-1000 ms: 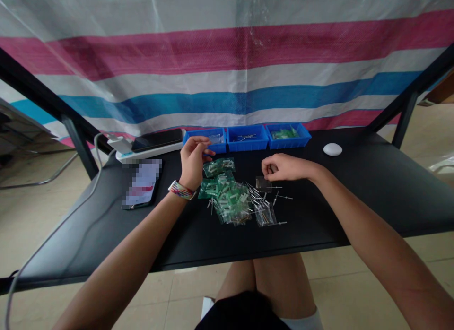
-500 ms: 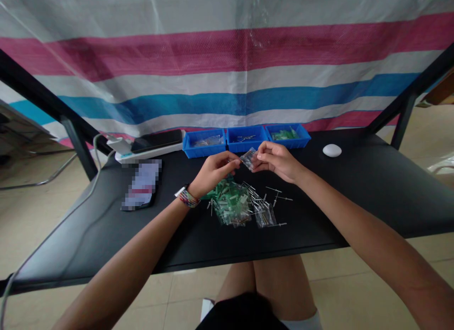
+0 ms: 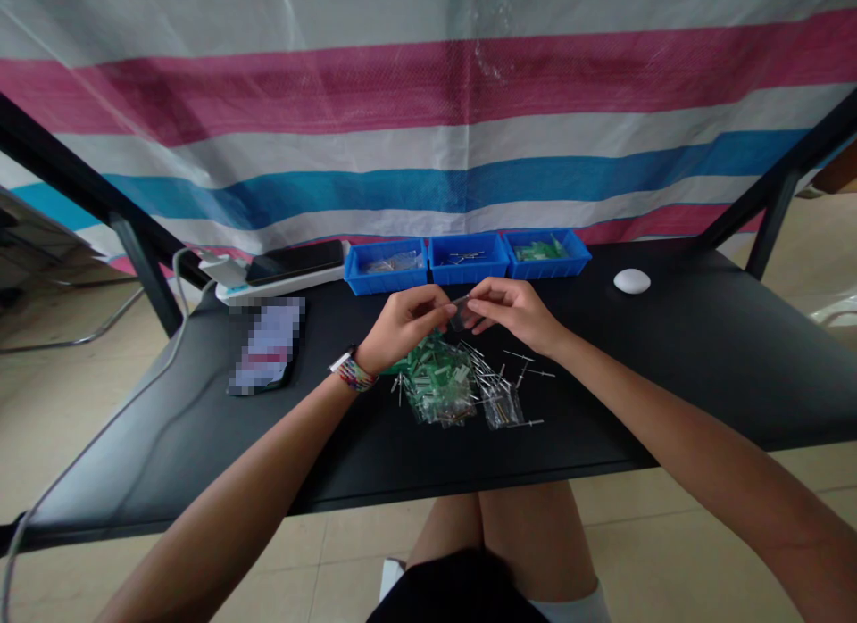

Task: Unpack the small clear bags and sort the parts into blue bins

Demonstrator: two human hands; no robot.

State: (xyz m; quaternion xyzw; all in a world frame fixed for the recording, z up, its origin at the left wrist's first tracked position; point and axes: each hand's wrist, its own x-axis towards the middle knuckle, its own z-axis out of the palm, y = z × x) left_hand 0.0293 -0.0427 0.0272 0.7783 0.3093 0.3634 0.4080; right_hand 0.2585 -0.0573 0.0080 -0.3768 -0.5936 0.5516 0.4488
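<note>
Between my two hands, above the table, is a small clear plastic bag [image 3: 459, 314]. My left hand [image 3: 408, 324] pinches its left edge with thumb and fingers. On its right edge my right hand [image 3: 512, 312] is closed, fingertips together. What the bag contains is hard to make out. Just below lies a heap of green and clear small bags [image 3: 438, 382]. Beside the heap are loose metal pins that look like blind rivets [image 3: 486, 369], and another clear bag [image 3: 502, 407] with metal pieces inside.
Three blue bins stand in a row at the back: a left bin [image 3: 386, 282] with clear bags, a middle bin [image 3: 469, 271] with metal pins, a right bin [image 3: 549, 268] with green bags. A phone [image 3: 268, 346], a power strip [image 3: 285, 286] and a white mouse-like object [image 3: 632, 281] lie around.
My right hand has moved slightly down and left, closer to my left hand. The clear bag between them now shows less. The view has shifted a little.
</note>
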